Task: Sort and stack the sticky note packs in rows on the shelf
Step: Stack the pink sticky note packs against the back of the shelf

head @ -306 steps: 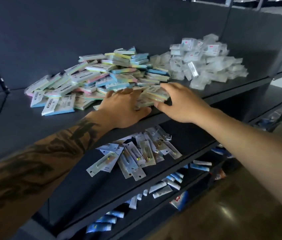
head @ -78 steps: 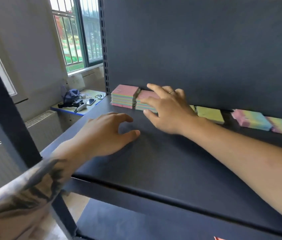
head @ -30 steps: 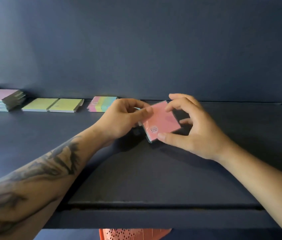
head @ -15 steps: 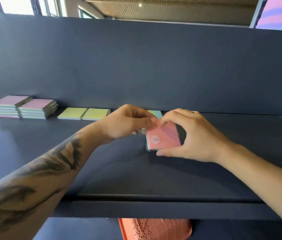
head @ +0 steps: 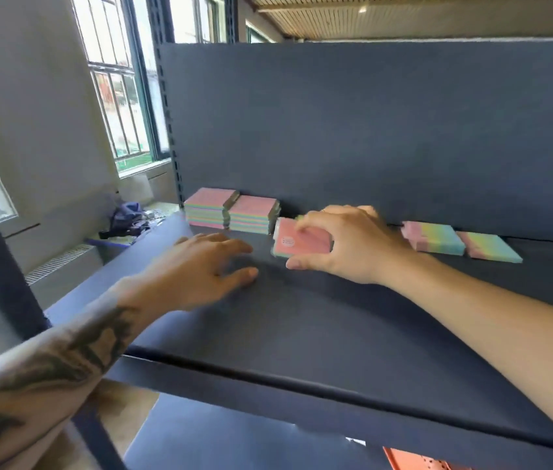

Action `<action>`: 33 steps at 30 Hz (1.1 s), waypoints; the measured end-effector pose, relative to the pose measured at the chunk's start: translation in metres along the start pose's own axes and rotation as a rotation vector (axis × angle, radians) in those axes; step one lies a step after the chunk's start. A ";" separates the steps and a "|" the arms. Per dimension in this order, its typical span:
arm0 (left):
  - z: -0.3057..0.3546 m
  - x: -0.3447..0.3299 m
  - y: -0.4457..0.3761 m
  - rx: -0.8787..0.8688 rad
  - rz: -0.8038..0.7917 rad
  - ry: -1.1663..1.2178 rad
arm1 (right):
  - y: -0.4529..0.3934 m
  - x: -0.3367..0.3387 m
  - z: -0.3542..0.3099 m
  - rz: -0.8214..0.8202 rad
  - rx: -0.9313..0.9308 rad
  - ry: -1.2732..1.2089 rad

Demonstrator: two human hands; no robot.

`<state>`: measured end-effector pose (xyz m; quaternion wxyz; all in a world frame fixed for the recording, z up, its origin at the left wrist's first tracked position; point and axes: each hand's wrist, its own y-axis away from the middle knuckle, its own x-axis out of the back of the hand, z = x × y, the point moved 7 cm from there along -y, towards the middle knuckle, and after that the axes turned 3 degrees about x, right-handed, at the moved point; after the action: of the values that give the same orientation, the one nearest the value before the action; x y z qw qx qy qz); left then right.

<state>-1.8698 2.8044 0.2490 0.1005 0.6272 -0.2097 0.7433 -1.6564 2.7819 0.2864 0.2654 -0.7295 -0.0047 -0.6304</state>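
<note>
The right hand (head: 346,245) pinches a pink pack (head: 302,243) above the shelf (head: 302,327) — beside 2 stacks (head: 232,212); the left hand (head: 197,269) hovers, fingers spread.

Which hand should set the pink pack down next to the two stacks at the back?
Right. The right hand already grips the pink pack, just right of the two stacks by the back panel. The left hand holds nothing, fingers spread over the shelf.

Pink pack (head: 302,242); dark blue shelf (head: 302,320)
</note>
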 end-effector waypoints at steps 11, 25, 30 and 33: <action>-0.054 -0.016 -0.013 0.022 -0.072 0.050 | -0.132 -0.050 -0.011 0.022 -0.173 0.008; -0.061 -0.020 -0.022 -0.002 -0.057 0.029 | -0.144 -0.070 -0.004 0.029 -0.210 -0.064; -0.061 -0.018 -0.016 0.004 -0.055 0.051 | -0.138 -0.066 -0.014 -0.041 -0.242 0.034; -0.059 -0.016 -0.007 0.035 -0.048 0.068 | -0.114 -0.050 -0.029 0.020 -0.233 0.072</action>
<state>-1.9160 2.8383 0.2277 0.1145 0.6083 -0.1778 0.7650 -1.7321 2.8847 0.2852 0.1852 -0.7324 0.0853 -0.6497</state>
